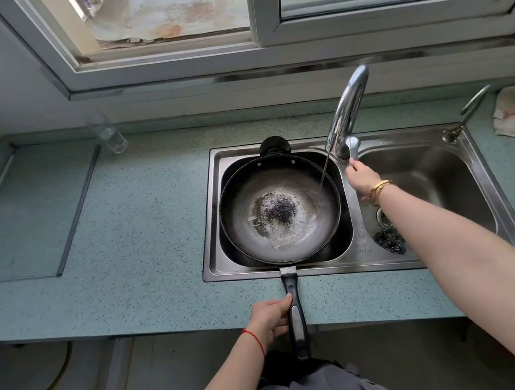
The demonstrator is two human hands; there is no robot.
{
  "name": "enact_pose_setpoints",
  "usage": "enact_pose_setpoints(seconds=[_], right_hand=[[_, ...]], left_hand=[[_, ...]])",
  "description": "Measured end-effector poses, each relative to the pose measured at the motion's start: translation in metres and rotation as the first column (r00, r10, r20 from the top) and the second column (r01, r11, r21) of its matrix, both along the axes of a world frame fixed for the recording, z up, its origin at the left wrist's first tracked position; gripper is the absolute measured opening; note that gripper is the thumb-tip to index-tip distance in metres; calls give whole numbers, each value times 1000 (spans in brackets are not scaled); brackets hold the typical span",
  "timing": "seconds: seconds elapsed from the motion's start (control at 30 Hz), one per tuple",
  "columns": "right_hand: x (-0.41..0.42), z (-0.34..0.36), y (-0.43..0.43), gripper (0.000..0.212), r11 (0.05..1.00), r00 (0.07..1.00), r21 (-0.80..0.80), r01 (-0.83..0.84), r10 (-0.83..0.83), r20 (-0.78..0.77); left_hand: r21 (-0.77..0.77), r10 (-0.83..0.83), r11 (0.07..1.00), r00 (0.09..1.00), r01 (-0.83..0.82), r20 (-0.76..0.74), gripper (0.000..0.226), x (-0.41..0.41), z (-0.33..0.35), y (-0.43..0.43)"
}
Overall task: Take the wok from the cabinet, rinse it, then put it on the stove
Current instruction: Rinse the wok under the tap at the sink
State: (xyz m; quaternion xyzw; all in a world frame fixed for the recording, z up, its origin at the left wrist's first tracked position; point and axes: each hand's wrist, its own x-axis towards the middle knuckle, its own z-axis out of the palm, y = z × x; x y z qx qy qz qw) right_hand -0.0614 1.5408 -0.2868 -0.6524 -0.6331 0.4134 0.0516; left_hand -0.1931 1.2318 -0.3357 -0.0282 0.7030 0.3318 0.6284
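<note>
Gripping the handle (296, 317) with your left hand (273, 321) closed, right hand (362, 177) pinching the tap lever (352, 147), expect the wok (280, 209) wet, heavy, front-weighted.

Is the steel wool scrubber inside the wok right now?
No, the dark steel wool scrubber lies in the right basin by the drain, while the round black wok sits in the left basin.
</note>
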Motion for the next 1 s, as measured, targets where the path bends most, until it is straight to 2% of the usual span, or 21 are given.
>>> enact_pose_setpoints(seconds=[0.13, 0.23, 0.33, 0.4, 0.5, 0.6, 0.67, 0.73, 0.83, 0.93, 1.0], right_hand=[[3, 3, 1, 57, 992, 1000, -121, -21, 19, -14], [5, 10, -4, 59, 976, 994, -215, 40, -61, -94], [3, 10, -25, 57, 982, 984, -120, 146, -157, -87], [0, 5, -55, 47, 980, 984, -113, 166, -172, -47], [0, -7, -121, 34, 935, 999, -356, -9, -6, -40], [-2, -18, -187, 40, 794, 971, -566, -221, 231, -56], [-8, -26, -222, 42, 724, 953, -630, -282, 286, -98], [-17, -32, -245, 44, 720, 960, -638, -273, 247, -133], [-27, -42, -265, 35, 802, 976, -557, -215, 190, -103], [-35, -53, -275, 33, 820, 976, -571, -28, -100, -193], [-37, -53, -277, 40, 830, 960, -555, 50, -194, -204]], left_hand=[[1, -19, 1000, 1000, 19, -24, 31, 0, -1, 0], [4, -36, 999, 999, 37, -35, 37, -1, -4, -1], [21, -64, 998, 997, 64, -41, 41, -2, -7, 0], [29, -91, 995, 995, 92, -51, 45, -4, -9, 0], [50, -142, 988, 989, 144, -44, 41, -6, -8, 2], [67, -209, 975, 975, 214, -70, 35, -10, -8, 2], [82, -252, 963, 966, 257, -64, 31, -13, -6, 5], [94, -285, 952, 956, 291, -71, 22, -16, -7, 7], [63, -302, 948, 944, 312, -135, 14, -17, -7, 10], [57, -262, 960, 953, 273, -149, 21, -14, -9, 13], [60, -204, 975, 972, 212, -116, 24, -12, -7, 13]])
